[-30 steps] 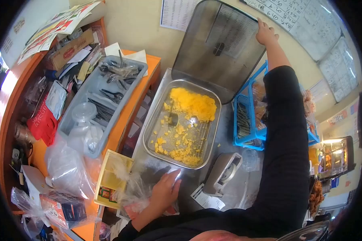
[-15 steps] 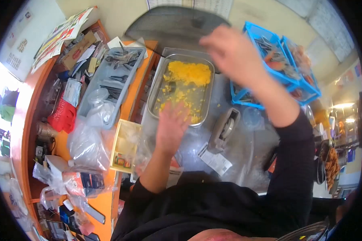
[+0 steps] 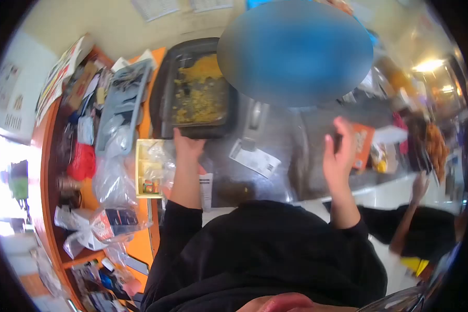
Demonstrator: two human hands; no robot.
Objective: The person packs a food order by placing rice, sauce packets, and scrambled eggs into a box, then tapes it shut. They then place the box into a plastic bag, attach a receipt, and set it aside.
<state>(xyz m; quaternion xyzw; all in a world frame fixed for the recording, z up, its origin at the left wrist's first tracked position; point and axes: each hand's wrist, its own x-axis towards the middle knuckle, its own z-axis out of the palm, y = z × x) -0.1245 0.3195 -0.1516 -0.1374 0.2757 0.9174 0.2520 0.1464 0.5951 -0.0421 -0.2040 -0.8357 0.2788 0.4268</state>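
A dark see-through lid (image 3: 158, 112) lies over the metal tray (image 3: 200, 125), which holds crumbly yellow food (image 3: 200, 70). The food shows dimly through the lid. My left hand (image 3: 189, 151) is at the near edge of the lid, with its thumb up against the rim and its other fingers partly hidden by it; it appears to grip that edge. Off to the right, my right hand (image 3: 340, 158) is raised with fingers apart and nothing in it, in front of an orange box (image 3: 363, 146).
A tape dispenser (image 3: 254, 122) and a printed slip (image 3: 255, 158) lie right of the tray. Leftward are a yellow divided box (image 3: 142, 169), a grey utensil tray (image 3: 109, 119) and plastic bags (image 3: 112, 177). A blurred blue patch (image 3: 296, 52) hides the back. Another person's arm (image 3: 413, 203) shows at right.
The dark lid, upright behind the tray before, now covers it. My left hand has left the food for the near rim. My right hand has come down and right. The view has shifted.
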